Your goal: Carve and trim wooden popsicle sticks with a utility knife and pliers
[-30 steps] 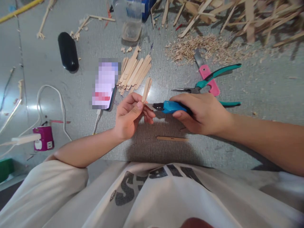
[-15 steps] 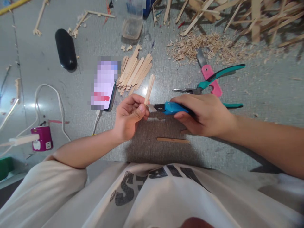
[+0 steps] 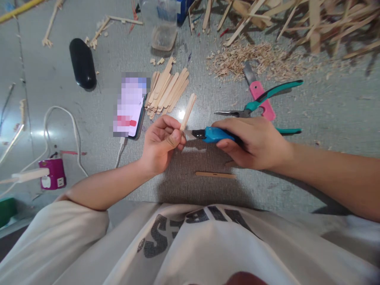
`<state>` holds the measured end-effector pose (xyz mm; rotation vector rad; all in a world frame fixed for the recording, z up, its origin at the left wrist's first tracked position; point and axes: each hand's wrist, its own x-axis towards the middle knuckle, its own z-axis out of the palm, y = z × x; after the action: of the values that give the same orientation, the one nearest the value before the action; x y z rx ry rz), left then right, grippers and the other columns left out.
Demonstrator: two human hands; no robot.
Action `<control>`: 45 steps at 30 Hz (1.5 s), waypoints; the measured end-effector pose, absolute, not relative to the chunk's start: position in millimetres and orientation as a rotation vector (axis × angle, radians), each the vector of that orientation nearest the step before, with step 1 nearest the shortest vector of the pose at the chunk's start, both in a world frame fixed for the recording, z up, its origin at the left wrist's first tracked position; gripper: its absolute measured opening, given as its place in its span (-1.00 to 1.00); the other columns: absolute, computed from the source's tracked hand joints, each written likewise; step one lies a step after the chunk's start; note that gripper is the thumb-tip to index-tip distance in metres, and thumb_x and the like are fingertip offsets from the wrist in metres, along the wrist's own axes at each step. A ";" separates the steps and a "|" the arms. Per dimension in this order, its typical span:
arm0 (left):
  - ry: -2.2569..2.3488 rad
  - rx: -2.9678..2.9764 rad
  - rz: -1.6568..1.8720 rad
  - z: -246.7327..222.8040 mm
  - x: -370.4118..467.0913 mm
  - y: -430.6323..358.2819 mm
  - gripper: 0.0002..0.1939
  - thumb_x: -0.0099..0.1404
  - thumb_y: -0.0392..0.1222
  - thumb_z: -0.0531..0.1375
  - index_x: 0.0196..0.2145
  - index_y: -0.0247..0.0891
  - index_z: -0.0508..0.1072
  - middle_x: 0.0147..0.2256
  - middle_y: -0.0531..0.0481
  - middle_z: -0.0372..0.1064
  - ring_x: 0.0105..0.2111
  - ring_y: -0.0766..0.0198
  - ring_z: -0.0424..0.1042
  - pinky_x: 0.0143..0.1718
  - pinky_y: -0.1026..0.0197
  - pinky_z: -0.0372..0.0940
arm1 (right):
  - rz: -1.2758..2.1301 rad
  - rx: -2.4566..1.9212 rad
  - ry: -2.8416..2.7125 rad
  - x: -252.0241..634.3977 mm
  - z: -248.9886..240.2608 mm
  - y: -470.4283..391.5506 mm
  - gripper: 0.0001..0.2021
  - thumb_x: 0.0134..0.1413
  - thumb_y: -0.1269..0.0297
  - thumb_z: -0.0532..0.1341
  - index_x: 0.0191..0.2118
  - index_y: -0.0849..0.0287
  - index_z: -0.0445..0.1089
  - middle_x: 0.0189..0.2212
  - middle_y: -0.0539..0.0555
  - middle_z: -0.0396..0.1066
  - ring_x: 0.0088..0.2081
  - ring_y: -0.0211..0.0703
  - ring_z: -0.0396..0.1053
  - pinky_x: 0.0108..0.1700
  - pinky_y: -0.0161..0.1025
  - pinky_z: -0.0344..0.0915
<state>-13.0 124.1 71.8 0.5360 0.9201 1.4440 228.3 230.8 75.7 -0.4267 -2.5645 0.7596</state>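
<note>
In front of my body, my left hand [image 3: 166, 142] pinches a wooden craft stick [image 3: 189, 110] near its lower end, with the stick tilted up and to the right. My right hand [image 3: 252, 141] is wrapped round the blue handle of a utility knife [image 3: 212, 134]. Its blade reaches left to the stick beside my left fingertips; the exact point of contact is hard to see. Below the hands, a single darker stick [image 3: 215, 174] lies flat on the table. Past my left hand is a pile of craft sticks [image 3: 168, 89].
Teal-handled long-nose pliers [image 3: 247, 112] lie over a pink-handled knife [image 3: 257, 89] beyond my right hand. Wood shavings [image 3: 246, 59] and loose sticks [image 3: 314, 25] cover the back right. At left are a phone [image 3: 130, 107], a black case [image 3: 83, 63] and a purple adapter [image 3: 52, 174].
The top of the craft stick has tipped slightly to the right. Both hands keep their grips and hardly move; the view has shifted a little.
</note>
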 end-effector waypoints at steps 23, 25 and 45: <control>0.964 0.489 1.398 73.2 -12.8 124.8 -0.56 0.30 0.06 0.65 -0.31 -0.23 0.54 -0.52 0.11 0.55 -0.62 0.50 0.38 -0.50 0.42 0.36 | 0.809 -0.559 -2.596 228.2 73.8 228.9 -0.44 0.75 -0.18 -0.07 0.03 0.15 0.49 -0.35 0.14 0.56 -0.41 -0.04 0.47 -0.38 -0.13 0.22; 0.977 0.475 1.387 73.4 -12.5 125.0 -0.54 0.28 0.09 0.65 -0.31 -0.23 0.53 -0.54 0.11 0.52 -0.63 0.50 0.37 -0.50 0.42 0.36 | 0.807 -0.522 -2.578 228.3 74.6 229.6 -0.48 0.75 -0.13 -0.05 0.04 0.16 0.49 -0.34 0.14 0.56 -0.40 -0.05 0.47 -0.38 -0.14 0.20; 0.823 0.605 1.408 70.4 -13.3 121.3 -0.58 0.25 -0.14 0.66 -0.34 -0.22 0.48 -0.48 0.14 0.52 -0.57 0.49 0.44 -0.56 0.52 0.31 | 0.778 -0.603 -2.511 225.0 70.6 220.0 -0.57 0.67 -0.12 0.16 0.19 0.11 0.58 -0.26 0.13 0.61 -0.33 -0.05 0.54 -0.30 -0.16 0.39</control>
<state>-13.3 121.3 70.4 0.6047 0.8231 1.4080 225.0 220.0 70.6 -0.6025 -2.5109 0.7779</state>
